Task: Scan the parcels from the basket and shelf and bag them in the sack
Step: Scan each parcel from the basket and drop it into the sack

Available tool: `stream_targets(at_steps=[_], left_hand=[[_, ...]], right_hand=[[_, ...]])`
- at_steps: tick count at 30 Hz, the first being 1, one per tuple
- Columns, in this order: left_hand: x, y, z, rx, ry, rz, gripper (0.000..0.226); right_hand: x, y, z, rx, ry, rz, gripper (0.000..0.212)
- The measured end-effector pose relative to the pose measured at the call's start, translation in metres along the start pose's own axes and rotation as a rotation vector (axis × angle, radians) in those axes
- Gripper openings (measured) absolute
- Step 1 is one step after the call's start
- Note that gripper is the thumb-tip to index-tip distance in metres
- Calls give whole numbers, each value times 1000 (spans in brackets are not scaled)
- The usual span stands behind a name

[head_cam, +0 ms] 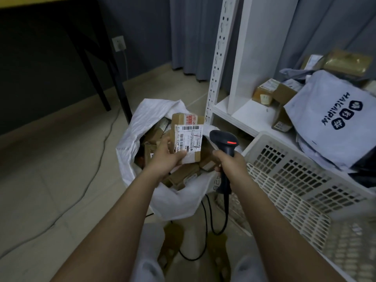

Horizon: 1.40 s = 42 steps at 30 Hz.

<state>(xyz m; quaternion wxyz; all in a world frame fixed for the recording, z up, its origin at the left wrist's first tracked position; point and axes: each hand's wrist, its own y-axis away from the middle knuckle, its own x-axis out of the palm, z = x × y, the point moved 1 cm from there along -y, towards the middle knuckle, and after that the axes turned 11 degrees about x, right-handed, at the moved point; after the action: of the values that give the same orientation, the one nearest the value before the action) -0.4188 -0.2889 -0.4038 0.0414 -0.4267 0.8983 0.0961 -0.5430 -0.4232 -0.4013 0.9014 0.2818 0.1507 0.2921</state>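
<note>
A parcel (188,137) sat gripped in the left hand (165,157) over the open sack (142,127), label turned up so the scanner (224,147), clasped in the right hand (232,162), could read it.

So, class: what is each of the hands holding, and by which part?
The left hand grips a parcel by its lower left corner, over the sack. The right hand grips the scanner by its handle.

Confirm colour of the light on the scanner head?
Red, on the black scanner in the right hand; head view.
</note>
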Motion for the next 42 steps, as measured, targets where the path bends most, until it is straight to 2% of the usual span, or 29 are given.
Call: stream_targets(at_steps=[3,6,10,13,16,18,22,27,30,34,37,39,42], left_hand=[[-2,2,1,-55,7,62,51],[-8,2,5,-74,-19,63,59],[-18,4,10,-84,-93,23,38],[-21,7,10,-105,-98,149,32],[-20,12,4,-119,-71,226,29],[-20,13,3,-90,-37,169,39],[-26,9,5,-56,43,-101,51],[-32,11,0,-19,139,-94,46],[-34,13,1,24,144,-84,52],[-35,11,6,95,80,-145,60],[-39,7,13,108,27,-235,60],[-43,4,16,107,19,-292,62],[-48,0,16,122,-7,-351,62]], right_hand=[[-2,8,-4,-67,127,25,7],[-3,10,-6,-273,320,-17,12],[-10,9,-9,-377,353,-38,16],[-15,9,-6,-370,240,-22,20],[-21,8,-3,-230,128,122,24],[-24,6,-5,-167,126,167,23],[-18,1,-8,-143,59,98,20],[2,0,-8,-157,-9,7,18],[9,0,-5,-131,-48,-3,24],[15,3,-2,-169,33,1,29],[14,8,-1,-236,105,-38,17],[12,13,0,-236,133,-16,15],[12,21,0,-177,223,109,14]])
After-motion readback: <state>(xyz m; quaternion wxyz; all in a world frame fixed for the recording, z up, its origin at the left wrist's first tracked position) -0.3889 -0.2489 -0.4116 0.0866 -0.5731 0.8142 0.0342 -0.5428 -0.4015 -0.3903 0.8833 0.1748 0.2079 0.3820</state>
